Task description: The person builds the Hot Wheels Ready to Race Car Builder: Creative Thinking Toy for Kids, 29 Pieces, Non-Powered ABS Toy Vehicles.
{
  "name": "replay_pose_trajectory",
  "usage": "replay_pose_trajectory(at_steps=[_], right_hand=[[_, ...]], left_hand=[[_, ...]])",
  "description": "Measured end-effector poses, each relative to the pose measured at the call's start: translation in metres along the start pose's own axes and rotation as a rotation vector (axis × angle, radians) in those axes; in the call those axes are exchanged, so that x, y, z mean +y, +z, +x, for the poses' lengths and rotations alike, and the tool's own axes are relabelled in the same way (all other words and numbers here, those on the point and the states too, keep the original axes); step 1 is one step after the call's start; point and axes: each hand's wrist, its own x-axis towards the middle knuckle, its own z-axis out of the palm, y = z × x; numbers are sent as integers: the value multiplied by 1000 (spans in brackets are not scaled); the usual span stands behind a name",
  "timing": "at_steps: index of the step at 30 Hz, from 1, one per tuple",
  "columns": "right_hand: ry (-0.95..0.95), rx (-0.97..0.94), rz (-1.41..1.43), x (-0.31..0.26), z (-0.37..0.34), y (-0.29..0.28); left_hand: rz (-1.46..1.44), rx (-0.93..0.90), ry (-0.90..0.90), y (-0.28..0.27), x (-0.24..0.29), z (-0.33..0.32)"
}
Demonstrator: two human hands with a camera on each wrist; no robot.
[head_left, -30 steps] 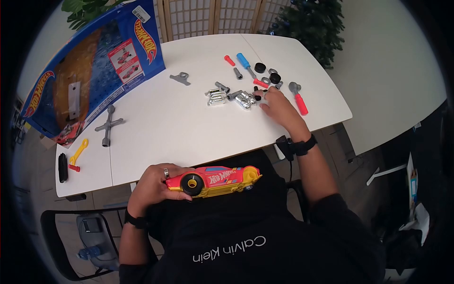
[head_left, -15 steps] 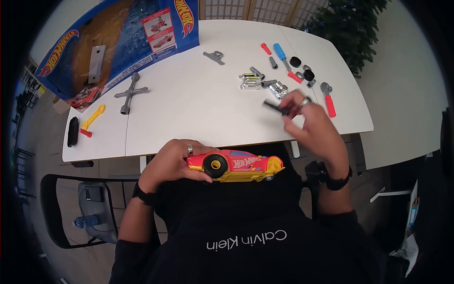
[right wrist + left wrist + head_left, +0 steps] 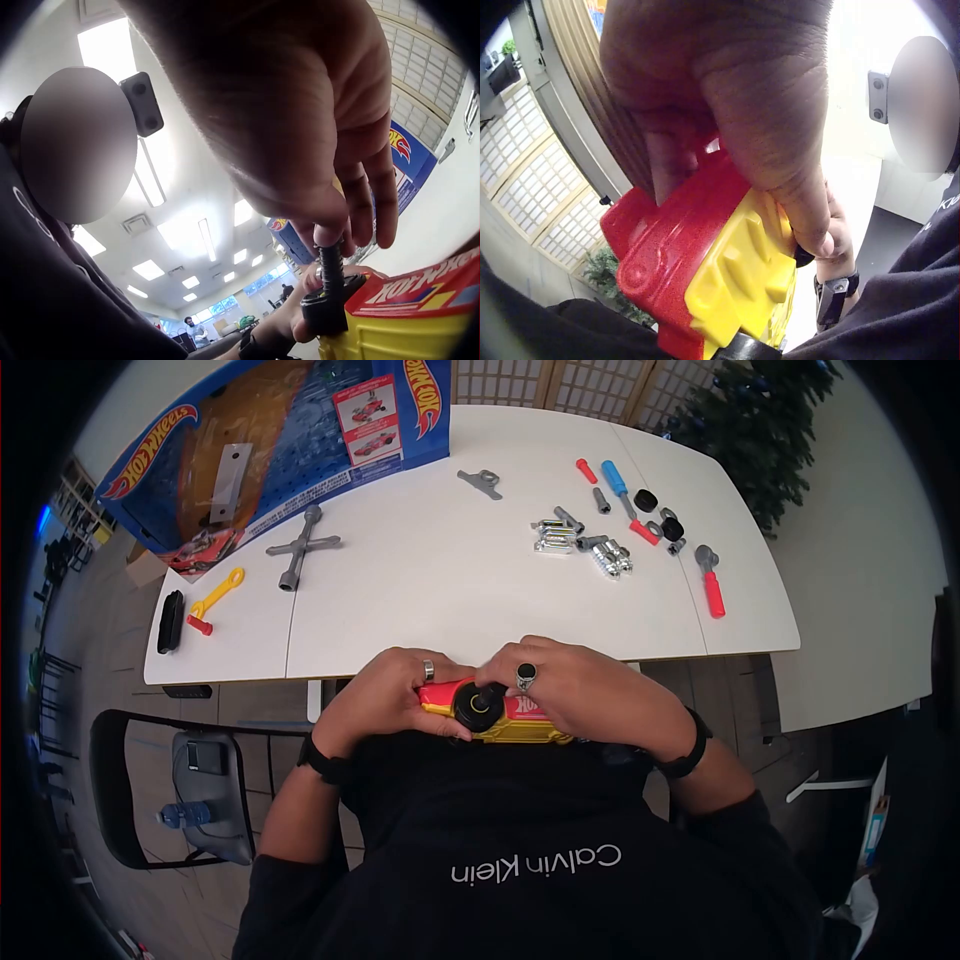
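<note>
Right hand [image 3: 575, 682] is being pinched round a bolt [image 3: 331, 271] at the mounted wheel [image 3: 466, 713], toy car [image 3: 520, 734] being gripped by the left hand [image 3: 385, 695] near the table [image 3: 420, 575], bolt seemingly not fully in yet.

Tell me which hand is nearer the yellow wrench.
Left. In the head view, the left hand, gripping the car, is right of and below the yellow wrench; the right hand, pinching a black bolt, is farther right.

Ceiling light panels [image 3: 109, 56] and a vent [image 3: 136, 223] suggest an office (a decorated tree [image 3: 745, 445] stands nearby).
</note>
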Motion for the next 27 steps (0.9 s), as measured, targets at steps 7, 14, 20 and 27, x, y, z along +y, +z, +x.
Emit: replay_pose_trajectory(at_steps=[7,14,20,27], right_hand=[[-10,26,-25,-1,13,3],[19,34,-240,-4,11,9],[260,162,-169,-16,13,0],[189,-47,-403,-5,9,12]], left_hand=[[34,8,29,1,-8,-1],[52,29,38,3,-7,0],[24,-20,-72,-1,3,0],[26,4,-31,1,0,1]])
